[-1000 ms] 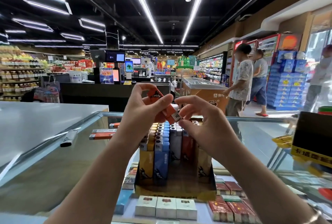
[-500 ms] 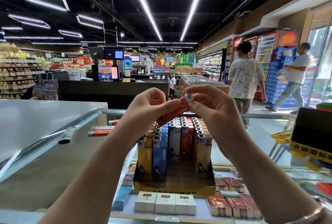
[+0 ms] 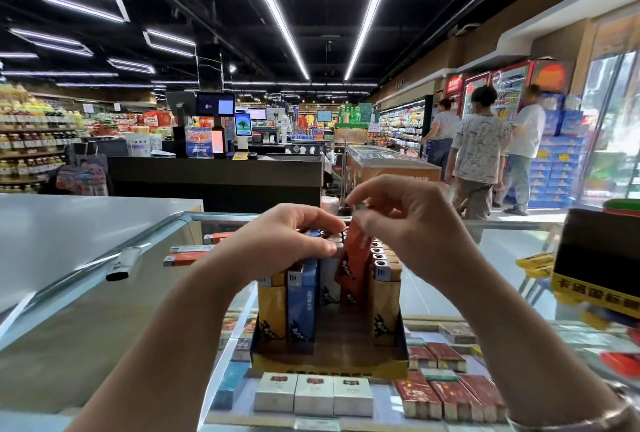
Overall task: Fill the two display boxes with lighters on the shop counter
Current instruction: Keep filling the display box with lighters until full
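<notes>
Fingers (image 3: 360,220) of right hand (image 3: 408,227) pinch top of red lighter (image 3: 353,258), frame centre; lighter tilted, lower end among standing rows. Fingers of left hand (image 3: 280,241) curl over lighter tops, left of red one; grip on any single lighter cannot be told.

Glass counter (image 3: 86,310): carries all, lower frame.
Display box (image 3: 329,359): lower centre, front part unfilled.
Second black box (image 3: 599,258): right edge, contents hidden.
Loose lighter (image 3: 124,262): left, well apart.

Step, by judgement: seating red lighter in row. Next: bring upright, press down level, release.
</notes>
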`<act>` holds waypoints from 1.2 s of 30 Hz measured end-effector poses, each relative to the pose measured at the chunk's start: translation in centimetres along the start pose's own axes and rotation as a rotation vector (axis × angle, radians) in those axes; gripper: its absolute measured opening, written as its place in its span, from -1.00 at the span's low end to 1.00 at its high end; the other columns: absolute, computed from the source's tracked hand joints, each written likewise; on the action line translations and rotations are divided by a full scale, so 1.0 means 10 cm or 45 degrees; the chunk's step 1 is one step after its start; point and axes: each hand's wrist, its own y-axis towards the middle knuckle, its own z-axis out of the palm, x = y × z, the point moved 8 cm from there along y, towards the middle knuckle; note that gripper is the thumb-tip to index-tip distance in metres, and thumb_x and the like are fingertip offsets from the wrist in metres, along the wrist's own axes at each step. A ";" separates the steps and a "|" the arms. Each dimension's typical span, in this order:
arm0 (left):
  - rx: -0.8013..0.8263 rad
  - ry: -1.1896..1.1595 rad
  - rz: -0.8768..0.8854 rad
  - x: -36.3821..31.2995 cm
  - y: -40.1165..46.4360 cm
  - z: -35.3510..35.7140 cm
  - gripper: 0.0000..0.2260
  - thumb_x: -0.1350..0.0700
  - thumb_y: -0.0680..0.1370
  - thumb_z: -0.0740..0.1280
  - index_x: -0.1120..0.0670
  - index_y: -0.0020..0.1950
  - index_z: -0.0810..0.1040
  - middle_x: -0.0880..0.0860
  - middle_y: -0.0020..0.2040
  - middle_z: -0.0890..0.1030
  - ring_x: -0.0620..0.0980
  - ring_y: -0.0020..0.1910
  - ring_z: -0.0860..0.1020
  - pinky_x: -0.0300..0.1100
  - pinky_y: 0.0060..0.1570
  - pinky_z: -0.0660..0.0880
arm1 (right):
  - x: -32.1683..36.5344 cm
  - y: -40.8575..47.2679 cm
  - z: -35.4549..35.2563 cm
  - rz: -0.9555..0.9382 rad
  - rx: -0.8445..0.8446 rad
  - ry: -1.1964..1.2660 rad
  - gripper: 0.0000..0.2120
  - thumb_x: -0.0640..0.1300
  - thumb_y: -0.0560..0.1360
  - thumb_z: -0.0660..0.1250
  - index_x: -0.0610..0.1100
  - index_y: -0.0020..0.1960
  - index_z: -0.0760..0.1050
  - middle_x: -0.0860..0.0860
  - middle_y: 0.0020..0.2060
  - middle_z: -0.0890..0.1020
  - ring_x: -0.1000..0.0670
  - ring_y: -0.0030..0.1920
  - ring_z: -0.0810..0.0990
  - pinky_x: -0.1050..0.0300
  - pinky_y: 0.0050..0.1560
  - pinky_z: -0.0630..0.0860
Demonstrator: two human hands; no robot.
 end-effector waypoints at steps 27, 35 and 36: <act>-0.033 0.039 -0.019 0.02 0.04 0.00 -0.82 0.23 0.48 0.36 -0.02 -0.17 0.68 -0.09 -0.01 0.66 -0.03 0.06 0.58 -0.38 -0.14 0.52 | -0.19 -0.03 0.27 0.174 0.422 -0.305 -0.74 -0.38 0.43 0.33 -0.04 -0.13 0.65 0.02 -0.21 0.61 -0.01 -0.21 0.60 0.03 -0.17 0.60; -0.050 0.026 0.004 0.03 0.05 -0.02 -0.80 0.21 0.50 0.33 -0.05 -0.18 0.67 -0.15 -0.17 0.67 -0.23 -0.18 0.61 -0.37 -0.22 0.54 | -0.30 -0.01 0.26 0.200 0.400 -0.364 -0.76 -0.17 0.40 0.42 0.17 -0.28 0.55 0.20 -0.11 0.46 0.17 0.04 0.37 0.12 0.08 0.31; -0.054 0.008 0.021 0.02 0.04 -0.02 -0.80 0.21 0.51 0.32 -0.07 -0.17 0.66 -0.15 -0.22 0.67 -0.27 -0.25 0.60 -0.41 -0.31 0.50 | -0.33 -0.01 0.26 0.244 0.380 -0.250 -0.81 -0.16 0.41 0.42 0.14 -0.25 0.56 0.17 -0.07 0.49 0.14 0.06 0.42 0.14 0.08 0.35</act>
